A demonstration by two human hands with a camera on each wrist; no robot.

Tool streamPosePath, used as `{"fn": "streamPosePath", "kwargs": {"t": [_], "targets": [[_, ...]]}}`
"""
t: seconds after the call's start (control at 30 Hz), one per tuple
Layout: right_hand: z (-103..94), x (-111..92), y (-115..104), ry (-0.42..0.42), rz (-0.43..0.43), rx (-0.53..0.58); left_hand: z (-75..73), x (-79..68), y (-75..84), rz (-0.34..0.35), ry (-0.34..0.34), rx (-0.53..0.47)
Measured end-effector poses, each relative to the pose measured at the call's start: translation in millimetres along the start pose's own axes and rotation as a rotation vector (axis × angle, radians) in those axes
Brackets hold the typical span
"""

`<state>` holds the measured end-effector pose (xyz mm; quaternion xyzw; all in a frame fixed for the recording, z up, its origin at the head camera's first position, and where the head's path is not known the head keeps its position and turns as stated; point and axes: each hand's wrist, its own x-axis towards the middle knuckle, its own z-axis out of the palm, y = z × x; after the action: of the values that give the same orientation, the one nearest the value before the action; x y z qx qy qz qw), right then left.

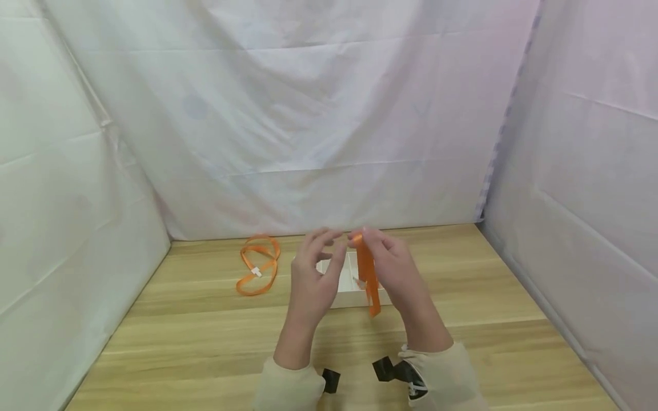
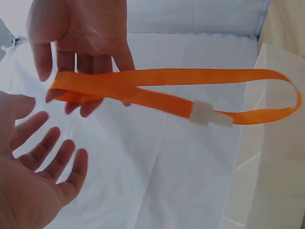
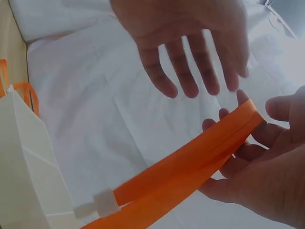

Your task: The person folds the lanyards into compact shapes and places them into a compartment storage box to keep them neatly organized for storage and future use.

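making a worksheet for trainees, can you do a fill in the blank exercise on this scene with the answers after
1. From the right hand hangs a lanyard whose strap is ____ in colour.
2. The left hand holds ____.
3. In the head view, the second lanyard lies to the ____ of the box.
4. The hanging lanyard's connector is ____ in colour.

Missing words: orange; nothing; left; white.

On my end the raised orange lanyard [image 2: 109, 86] looks like smooth ribbon cloth with a satin sheen, its clip [image 2: 202, 113] matt plastic. Divided box [image 1: 354, 299] is smooth, matt, I can't tell plastic or card. Tabletop [image 1: 195, 319] is wood-grained, backdrop [image 1: 308, 114] just creased cloth.
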<state>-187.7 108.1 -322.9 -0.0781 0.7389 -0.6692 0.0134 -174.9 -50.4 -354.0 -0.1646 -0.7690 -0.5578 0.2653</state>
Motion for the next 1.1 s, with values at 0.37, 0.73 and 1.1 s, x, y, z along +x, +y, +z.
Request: {"fn": "streamPosePath", "kwargs": {"t": [0.37,0.73,1.1], "targets": [[-1.8,-6.9,-1.4,-0.066,0.008,-0.031,7.7,3.3,10.0,0.172,0.022,0.111],[-2.2,-5.7,-9.0,-0.049,-0.033,0.022,12.8,0.6,6.8,-0.028,-0.054,-0.060],[-5.4,-4.0,-9.2,-0.184,-0.079,0.143,21.1,1.5,-4.3,-0.009,-0.178,-0.228]]}}
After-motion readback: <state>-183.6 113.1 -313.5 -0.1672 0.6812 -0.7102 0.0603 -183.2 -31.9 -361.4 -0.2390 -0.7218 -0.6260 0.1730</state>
